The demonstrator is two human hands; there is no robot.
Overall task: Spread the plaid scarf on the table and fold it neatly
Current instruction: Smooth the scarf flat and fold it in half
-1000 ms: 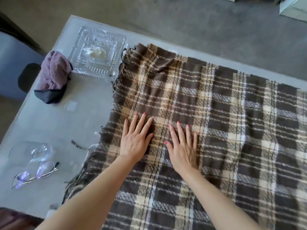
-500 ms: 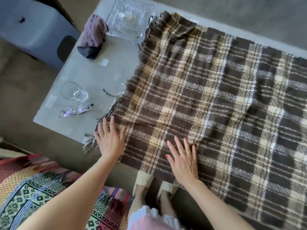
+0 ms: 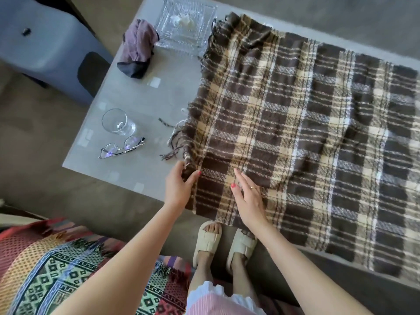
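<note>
The plaid scarf (image 3: pixel 295 133) lies spread over the grey surface (image 3: pixel 136 98), brown and cream checks facing up, its near long edge hanging off the surface's front edge above the person's slippered feet (image 3: pixel 223 239). It reads as a soft, loosely woven and fairly light cloth: it drapes limply over the edge, shows shallow ripples toward its right part, and its fringed end (image 3: pixel 179 137) lies in loose strands that would snag or drag easily. The left hand (image 3: pixel 179 187) is closed in a pinch on the scarf's near fringed corner, thumb on top and fingers curled around the bunched edge. The right hand (image 3: pixel 248 196) is open, palm down, fingers extended, lying flat on the cloth just beside the left hand, and it grips nothing. Such fabric will not hold a shape, so a clean fold probably calls for taking it by the corners rather than mid-edge, one corner in each hand, keeping the edge taut while it is carried across. Lifted from one point, it would likely sag and skew. Beside the scarf's fringed end stand a drinking glass (image 3: pixel 117 121) and a pair of eyeglasses (image 3: pixel 121 147), with a cut-glass dish (image 3: pixel 186 23) touching or nearly touching the scarf's far corner; a sweeping fringe could knock these
</note>
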